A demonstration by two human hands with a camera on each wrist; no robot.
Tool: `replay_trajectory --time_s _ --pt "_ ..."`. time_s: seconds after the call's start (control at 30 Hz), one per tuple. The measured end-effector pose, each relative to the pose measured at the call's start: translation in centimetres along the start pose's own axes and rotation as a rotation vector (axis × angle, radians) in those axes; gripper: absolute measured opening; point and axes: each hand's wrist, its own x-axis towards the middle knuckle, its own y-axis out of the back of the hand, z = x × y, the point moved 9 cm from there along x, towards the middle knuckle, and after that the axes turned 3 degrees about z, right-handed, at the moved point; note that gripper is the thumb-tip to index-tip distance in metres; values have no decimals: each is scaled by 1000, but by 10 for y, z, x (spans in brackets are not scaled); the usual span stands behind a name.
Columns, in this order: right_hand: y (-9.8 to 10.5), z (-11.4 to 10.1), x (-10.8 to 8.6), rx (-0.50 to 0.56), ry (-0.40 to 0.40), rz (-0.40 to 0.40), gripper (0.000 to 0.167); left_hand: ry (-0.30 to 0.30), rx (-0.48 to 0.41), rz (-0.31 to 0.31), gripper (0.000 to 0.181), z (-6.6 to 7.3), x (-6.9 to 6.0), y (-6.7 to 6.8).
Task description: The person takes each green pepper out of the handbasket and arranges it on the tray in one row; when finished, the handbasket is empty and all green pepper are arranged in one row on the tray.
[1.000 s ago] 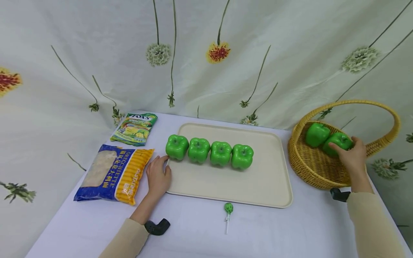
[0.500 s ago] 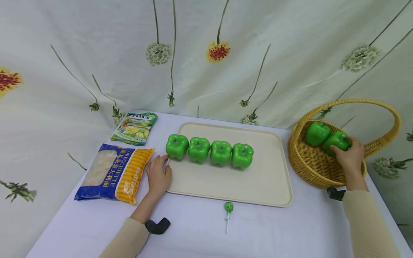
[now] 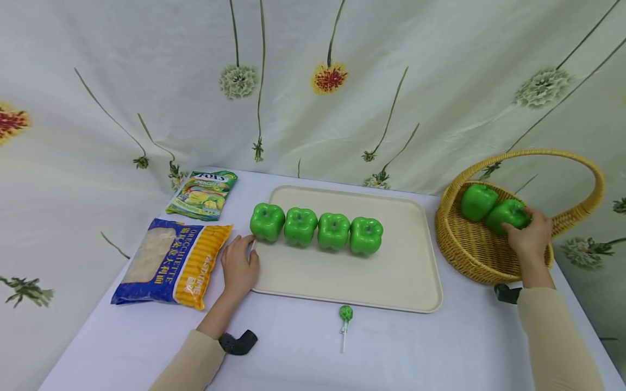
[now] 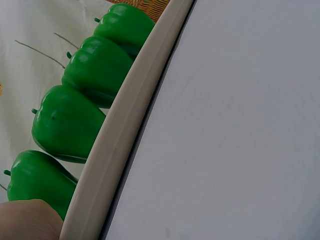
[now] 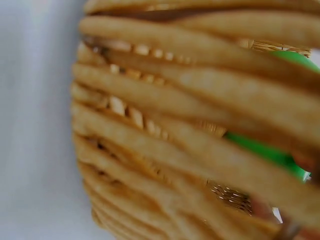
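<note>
Inside the wicker basket (image 3: 462, 252) at the right, my right hand (image 3: 530, 236) grips a green bell pepper (image 3: 506, 214), thumb on its near side. A second bell pepper (image 3: 478, 202) lies against it in the basket. The right wrist view is mostly basket weave (image 5: 165, 105), with bits of green (image 5: 265, 150) showing through. On the beige tray (image 3: 342, 282) several green bell peppers (image 3: 333, 231) stand in a row, stems up. My left hand (image 3: 239, 266) rests at the tray's left edge, beside the leftmost pepper (image 3: 267, 221); its fingertips are partly hidden.
A blue and yellow pasta bag (image 3: 171, 264) lies left of my left hand, with a green candy bag (image 3: 202, 195) behind it. In front of the tray lies a green lollipop (image 3: 345, 314). The basket's tall handle (image 3: 543, 153) arches over its opening.
My right hand has shifted slightly left within the basket, keeping its grip on the bell pepper. The left hand and the row on the tray stay in place.
</note>
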Motion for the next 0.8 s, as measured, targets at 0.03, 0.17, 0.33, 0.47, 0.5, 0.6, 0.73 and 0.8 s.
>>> replay_trajectory --time_s 0.03,0.17,0.33,0.47,0.5,0.6,0.73,0.8 --pt "0 0 0 4 -3 2 63 -1 -2 1 35 0 0 0" --pt "1 2 0 6 -17 7 62 -4 -5 9 35 -1 1 1" --pt "3 3 -1 3 -18 2 62 -5 -3 5 35 -1 1 0" --pt "5 1 -4 13 -15 -10 62 -3 -4 0 35 -1 1 -1" --pt "6 0 -5 17 -13 -8 62 -3 -5 -2 35 -1 1 -1" --pt "9 0 -9 17 -12 -11 62 2 -4 -7 35 -2 1 -2" --pt "14 0 -16 0 -15 -9 62 3 -3 -7 35 -3 1 -1" --pt "18 -2 -19 -8 -8 -10 62 2 -5 -4 35 -2 0 -1"
